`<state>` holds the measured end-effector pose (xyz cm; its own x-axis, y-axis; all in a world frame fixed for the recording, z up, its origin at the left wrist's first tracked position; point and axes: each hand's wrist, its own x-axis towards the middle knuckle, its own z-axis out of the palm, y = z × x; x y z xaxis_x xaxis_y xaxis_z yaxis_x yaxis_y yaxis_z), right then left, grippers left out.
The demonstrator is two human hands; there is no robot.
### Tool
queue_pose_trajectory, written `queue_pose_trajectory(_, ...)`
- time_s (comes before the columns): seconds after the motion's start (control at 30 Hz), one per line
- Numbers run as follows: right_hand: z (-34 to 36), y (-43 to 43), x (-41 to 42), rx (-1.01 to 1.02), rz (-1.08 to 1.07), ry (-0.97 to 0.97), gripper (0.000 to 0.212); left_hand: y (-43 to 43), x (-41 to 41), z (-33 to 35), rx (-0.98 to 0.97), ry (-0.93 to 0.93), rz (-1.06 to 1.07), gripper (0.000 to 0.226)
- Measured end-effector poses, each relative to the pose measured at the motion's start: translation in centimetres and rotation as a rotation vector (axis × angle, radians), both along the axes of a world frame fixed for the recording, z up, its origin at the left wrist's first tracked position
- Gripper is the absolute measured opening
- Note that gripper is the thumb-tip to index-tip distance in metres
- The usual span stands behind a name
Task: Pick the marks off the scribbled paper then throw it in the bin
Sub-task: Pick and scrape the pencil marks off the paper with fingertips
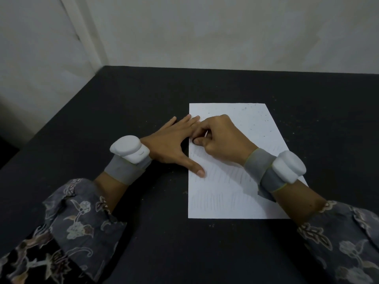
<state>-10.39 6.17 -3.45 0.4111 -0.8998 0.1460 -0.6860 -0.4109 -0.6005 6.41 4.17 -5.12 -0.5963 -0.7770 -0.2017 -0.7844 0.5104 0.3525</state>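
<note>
Seen from above, a white sheet of paper [235, 160] lies flat on a black bench [123, 119], a little right of centre, its long sides running away from the viewer. Faint pencil scribbles cover its near half; the far half looks mostly clean, dotted with tiny dark crumbs.

The left hand [174, 144] rests palm down at the sheet's left edge, fingers [190, 121] spread and released, holding nothing. Its thumb and the tips of its longer fingers press on the paper; the rest of the hand lies on the bench.

The right hand [221, 138] sits on the middle of the paper, touching the left hand's fingers. Its fingers are curled tight, pinching something small and pale against the sheet; what it is cannot be told from here.

Each wrist wears a grey band with a white block on it: one on the left [131, 148], one on the right [287, 169]. Patterned floral sleeves [78, 218] cover both forearms. Pale walls [205, 27] meet behind the bench.
</note>
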Motion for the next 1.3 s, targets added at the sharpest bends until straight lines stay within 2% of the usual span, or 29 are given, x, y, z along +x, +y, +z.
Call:
queue_pose_trajectory(0.13,0.1,0.7,-0.2,0.053,0.074,0.025,0.010,0.0,0.0,-0.1,-0.004,-0.080,0.048,0.150)
queue_pose_trajectory(0.23,-0.2,-0.6,-1.0,0.029,-0.117,-0.028,0.012,0.1,-0.1,0.2,-0.006,-0.156,0.085,0.149)
queue_pose_trajectory(0.3,-0.3,-0.7,-1.1,0.024,-0.159,-0.036,0.012,0.2,-0.1,0.3,-0.012,-0.177,0.091,0.145)
queue_pose_trajectory(0.43,-0.1,0.5,-0.5,0.065,-0.013,0.017,0.011,0.2,-0.1,0.4,-0.008,-0.190,0.086,0.151)
queue_pose_trajectory(0.6,0.1,-0.3,-0.9,0.044,-0.092,-0.016,0.012,0.0,-0.1,0.2,-0.021,-0.172,0.062,0.147)
queue_pose_trajectory(0.73,0.1,1.0,-0.2,0.073,0.080,0.031,0.008,0.0,0.0,0.0,-0.023,-0.152,0.043,0.143)
queue_pose_trajectory(0.9,0.2,0.1,-0.3,0.009,-0.057,0.015,0.011,0.1,0.0,0.1,-0.029,-0.132,0.052,0.143)
queue_pose_trajectory(1.03,0.5,1.5,0.1,0.046,0.132,0.053,0.009,0.1,0.0,0.1,-0.014,-0.143,0.042,0.143)
queue_pose_trajectory(1.2,0.2,0.1,-0.4,-0.041,-0.039,0.043,0.010,-0.1,0.0,-0.1,-0.014,-0.130,0.050,0.143)
queue_pose_trajectory(1.3,0.4,1.6,0.0,0.003,0.132,0.076,0.010,0.0,0.1,0.0,-0.019,-0.146,0.044,0.143)
